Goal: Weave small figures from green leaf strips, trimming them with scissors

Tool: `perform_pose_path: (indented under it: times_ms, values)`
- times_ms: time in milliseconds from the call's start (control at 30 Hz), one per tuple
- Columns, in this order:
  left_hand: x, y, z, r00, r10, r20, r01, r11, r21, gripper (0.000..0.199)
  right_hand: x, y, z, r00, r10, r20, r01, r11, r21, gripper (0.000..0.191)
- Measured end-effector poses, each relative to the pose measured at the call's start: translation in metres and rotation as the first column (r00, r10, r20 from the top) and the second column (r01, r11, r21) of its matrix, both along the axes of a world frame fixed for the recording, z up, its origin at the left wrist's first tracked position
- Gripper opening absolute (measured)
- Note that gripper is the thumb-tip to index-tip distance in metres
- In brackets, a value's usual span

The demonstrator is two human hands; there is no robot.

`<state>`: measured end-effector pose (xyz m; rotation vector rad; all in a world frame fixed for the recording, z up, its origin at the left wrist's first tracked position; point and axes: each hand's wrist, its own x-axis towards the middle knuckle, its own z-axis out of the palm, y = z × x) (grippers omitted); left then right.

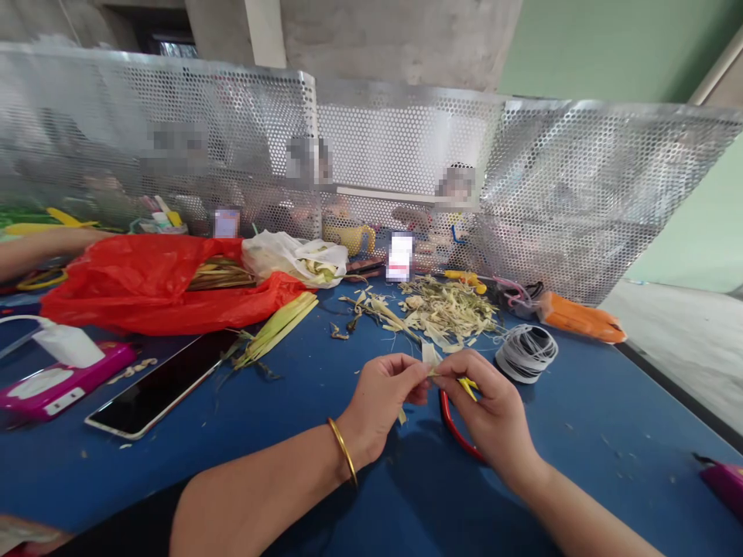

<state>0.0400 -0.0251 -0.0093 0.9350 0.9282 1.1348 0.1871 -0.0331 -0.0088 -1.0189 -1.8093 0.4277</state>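
My left hand point(383, 402), with a gold bangle at the wrist, pinches a short pale strip of corn husk point(429, 354) between thumb and fingertips. My right hand point(493, 406) meets it there, thumb and forefinger closed on the same strip. Part of the strip shows above the fingertips; the rest is hidden by the hands. Under the right hand is a red curved handle point(456, 433) with a bit of yellow point(467, 387) near it; whether the hand touches it I cannot tell. Just beyond lies a heap of husk shreds point(453, 309), with a spool of grey cord point(526, 352) to its right.
A red plastic bag point(156, 286) holds dried husks; loose green husks point(282, 329) lie beside it. Left are a phone point(162, 387) and a purple power strip point(70, 387). A perforated metal screen point(400, 139) borders the blue table point(348, 503). Another person's arm point(46, 251) reaches in at left.
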Motion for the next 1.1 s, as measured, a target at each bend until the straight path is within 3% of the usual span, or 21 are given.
perform_pose_path:
  times_ms: [133, 300, 467, 700, 1100]
  values:
    - [-0.0011, -0.0003, 0.0013, 0.998, -0.023, 0.056, 0.026, 0.998, -0.05, 0.024, 0.0026, 0.0001, -0.0012, 0.995, -0.011, 0.097, 0.002, 0.996, 0.091, 0.009]
    - [-0.0027, 0.0006, 0.0015, 0.995, -0.044, 0.084, 0.049, 0.997, -0.051, 0.019, 0.0029, -0.0004, -0.0006, 0.993, -0.018, 0.113, 0.007, 0.996, 0.092, 0.008]
    - [-0.0022, 0.0009, 0.0011, 0.999, -0.022, 0.049, 0.021, 1.0, 0.014, 0.017, 0.0025, 0.0004, 0.0001, 0.998, -0.001, 0.058, 0.0, 1.0, 0.016, 0.01]
    - [-0.0037, 0.001, -0.0009, 0.977, 0.062, -0.206, -0.014, 0.973, 0.23, 0.016, -0.0012, -0.0018, 0.003, 0.993, -0.034, -0.114, 0.016, 0.989, -0.15, 0.011]
    - [-0.0029, 0.0011, -0.0027, 0.975, 0.011, -0.221, 0.039, 0.974, 0.222, 0.02, -0.0007, -0.0003, 0.0037, 0.958, -0.031, -0.286, -0.051, 0.961, -0.273, 0.016]
